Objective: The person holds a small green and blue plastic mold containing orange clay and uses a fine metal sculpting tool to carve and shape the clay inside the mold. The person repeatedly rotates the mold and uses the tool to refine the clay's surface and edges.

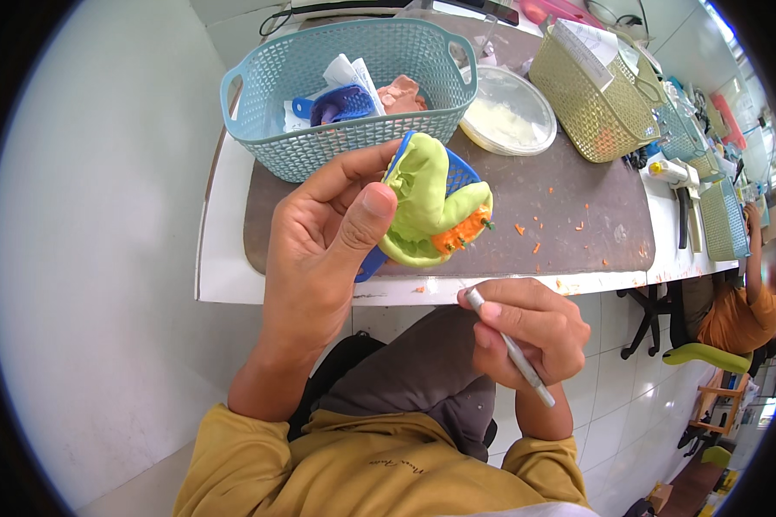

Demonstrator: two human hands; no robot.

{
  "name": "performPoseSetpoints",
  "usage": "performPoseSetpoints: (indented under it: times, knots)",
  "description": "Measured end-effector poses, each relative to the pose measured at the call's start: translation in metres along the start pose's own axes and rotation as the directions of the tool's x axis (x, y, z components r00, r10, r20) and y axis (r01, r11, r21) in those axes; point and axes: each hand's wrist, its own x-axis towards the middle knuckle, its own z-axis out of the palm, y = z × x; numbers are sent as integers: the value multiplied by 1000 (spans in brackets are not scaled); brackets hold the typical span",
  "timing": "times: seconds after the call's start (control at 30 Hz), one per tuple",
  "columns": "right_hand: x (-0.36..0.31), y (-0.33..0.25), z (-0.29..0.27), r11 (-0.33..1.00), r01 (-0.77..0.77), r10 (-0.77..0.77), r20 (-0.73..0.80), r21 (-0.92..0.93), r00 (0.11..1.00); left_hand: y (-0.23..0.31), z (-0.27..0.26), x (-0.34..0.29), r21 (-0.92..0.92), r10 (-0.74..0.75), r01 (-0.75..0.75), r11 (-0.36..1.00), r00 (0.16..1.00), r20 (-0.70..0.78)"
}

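Note:
Raised over the front edge of the table, a blue dental impression tray point(462, 177) is gripped by my left hand point(315, 237), its thumb in front and fingers behind. Light green impression material point(422, 185) fills the tray, with tooth-shaped hollows in it. On its right part sits an orange piece point(463, 231) with small dark green tips poking out. Lower and to the right, apart from the tray, my right hand point(539, 332) is closed around a slim grey stick-like tool point(519, 355). Whether the tool has a blade or tip is not visible.
A light blue basket point(319, 153) at the back holds another blue tray, papers and a pinkish lump. Beside it stand a round clear tub point(513, 108) and an olive basket point(591, 108). Orange scraps point(536, 247) dot the brown mat point(578, 202). Another person point(737, 319) sits far right.

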Motion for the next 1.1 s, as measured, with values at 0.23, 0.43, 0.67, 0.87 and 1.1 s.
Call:
performPoseSetpoints:
  times: [0.23,0.43,0.67,0.87,1.1]
  knots:
    - [2,-5,-1,998,69,-70,109,7,992,3,1,0,109,-45,49,993,998,-41]
    - [-7,3,-12,997,25,-17,-105,74,994,10,4,0,67,-156,157,985,988,-19]
    - [23,7,-7,999,-32,32,-97,2,995,17,6,-2,-68,-289,308,949,934,210]
    - [18,-2,-2,996,-85,85,-184,10,979,18,10,-8,15,-304,310,951,920,245]
    - [9,-17,-8,988,-112,93,-172,-109,981,11,21,-18,-102,-327,346,933,930,168]
